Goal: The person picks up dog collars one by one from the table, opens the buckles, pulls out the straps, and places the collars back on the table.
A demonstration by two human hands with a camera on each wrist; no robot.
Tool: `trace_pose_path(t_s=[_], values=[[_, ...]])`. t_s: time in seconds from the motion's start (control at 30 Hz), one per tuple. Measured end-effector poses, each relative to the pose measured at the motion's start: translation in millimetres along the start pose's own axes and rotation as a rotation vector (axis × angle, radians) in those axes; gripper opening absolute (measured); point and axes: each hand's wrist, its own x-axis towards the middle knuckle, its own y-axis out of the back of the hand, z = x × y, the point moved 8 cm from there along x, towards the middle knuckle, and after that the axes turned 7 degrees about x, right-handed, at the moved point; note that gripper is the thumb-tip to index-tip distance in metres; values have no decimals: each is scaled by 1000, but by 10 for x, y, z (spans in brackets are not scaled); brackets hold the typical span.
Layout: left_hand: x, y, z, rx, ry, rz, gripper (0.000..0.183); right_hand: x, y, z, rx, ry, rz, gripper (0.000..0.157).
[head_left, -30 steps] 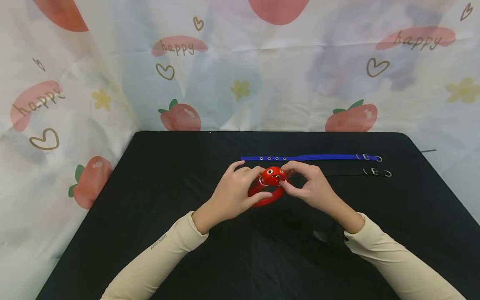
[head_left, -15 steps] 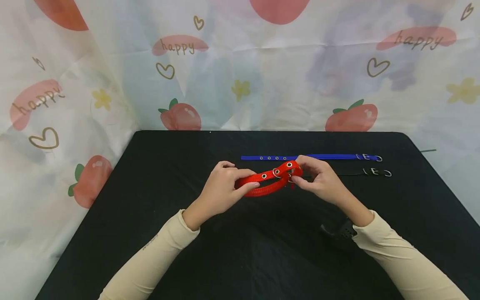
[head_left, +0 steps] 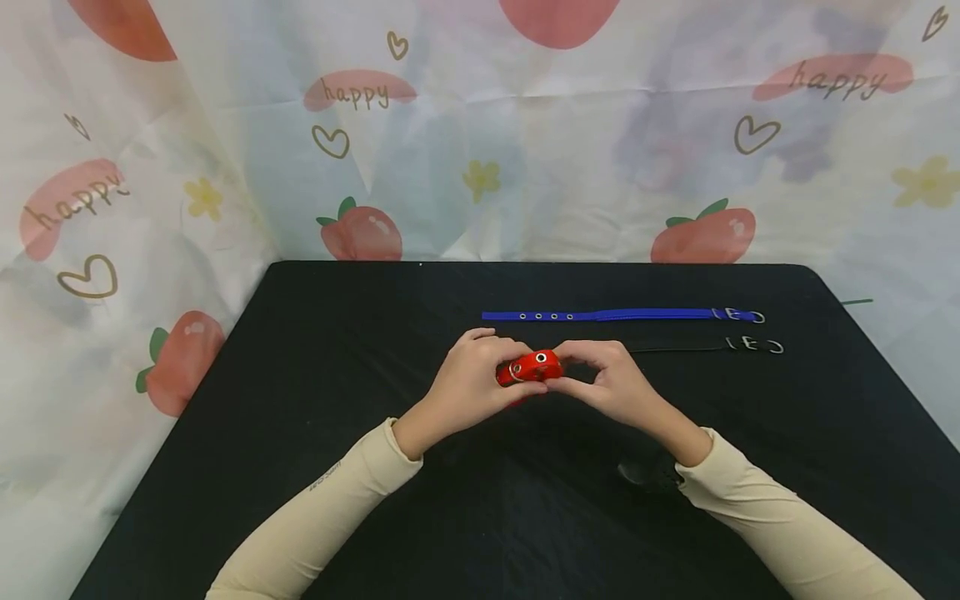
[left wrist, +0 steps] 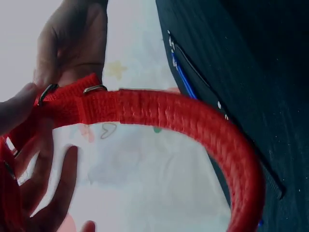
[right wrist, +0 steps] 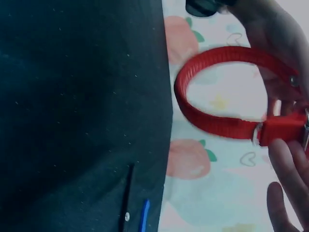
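A red collar, closed into a loop, is held up off the table between both hands. Metal eyelets, a ring and a buckle show on its strap, and the padded part curves away in the left wrist view, where the collar spans the picture. My left hand pinches the strap's left side between thumb and fingers. On the opposite side, my right hand pinches it close to the eyelet end. In the right wrist view the collar forms an open ring; fingers partly cover the buckle.
Behind the hands, a blue collar lies straight across the black table. Just nearer lies a black collar, its left part hidden by the right hand. A printed cloth hangs at the back and left.
Half a second ago the hands were farther apart with the collar stretched wider. They have since come together, the right hand moving left and nearer, and the collar now looks more bunched up.
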Motion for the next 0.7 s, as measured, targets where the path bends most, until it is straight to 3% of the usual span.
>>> trace_pose_path(t_s=[0.13, 0.27, 0.5, 0.6, 0.7], values=[[-1, 28, 22, 2, -17, 54, 27, -36, -8, 3, -44, -19, 79, 26], [16, 22, 28, 25, -15, 31, 26, -83, 4, 35, -76, -55, 142, 26], [17, -17, -2, 245, 1, -54, 23, -53, 90, -33, -28, 32, 160, 27], [-20, -12, -73, 325, 22, -61, 20, -47, 161, -122, -211, 110, 102, 11], [-44, 44, -122, 339, 29, -29, 20, -68, 214, -180, -467, 184, 35, 40]])
